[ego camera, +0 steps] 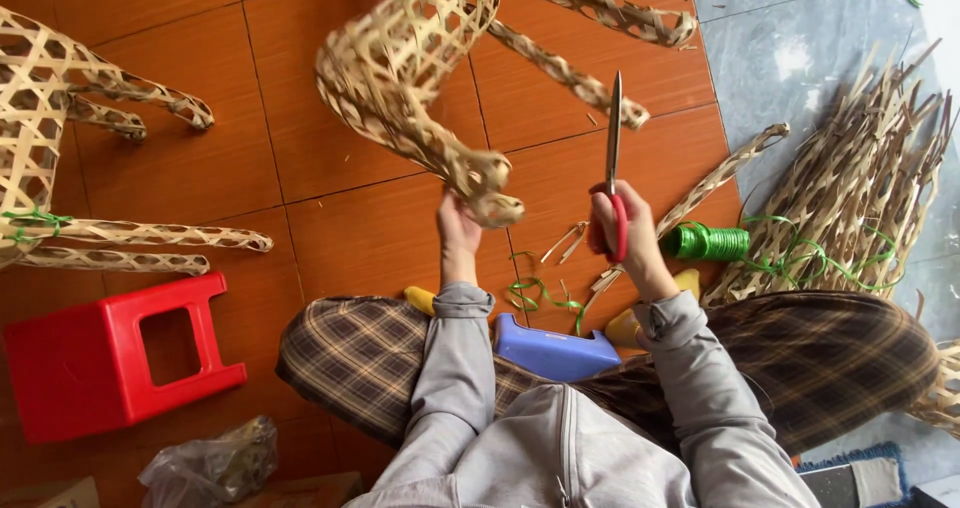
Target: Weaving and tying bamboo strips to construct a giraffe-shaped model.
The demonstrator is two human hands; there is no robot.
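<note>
Our left hand point(458, 230) grips woven frame point(400, 68) by its tip; right hand point(622, 230) clasps scissors point(613, 153), blades closed, upright. Risk: blade nicks fingers if frame swings.

Pale straw-coloured woven animal figure point(410, 58) with an open lattice pattern; a second figure point(60, 138) of the same colour and weave, tied with green cord. Scissors point(613, 183) with red handles and silver blades. Bright green spool of cord point(708, 241). Solid red plastic stool point(105, 358); blue stool point(553, 351). Trousers point(800, 358) in brown plaid; grey sleeves. Floor tiles point(290, 128) orange-brown, adjoining grey marbled tiles point(800, 48). Tan lattice pieces point(860, 188) in a pile.
</note>
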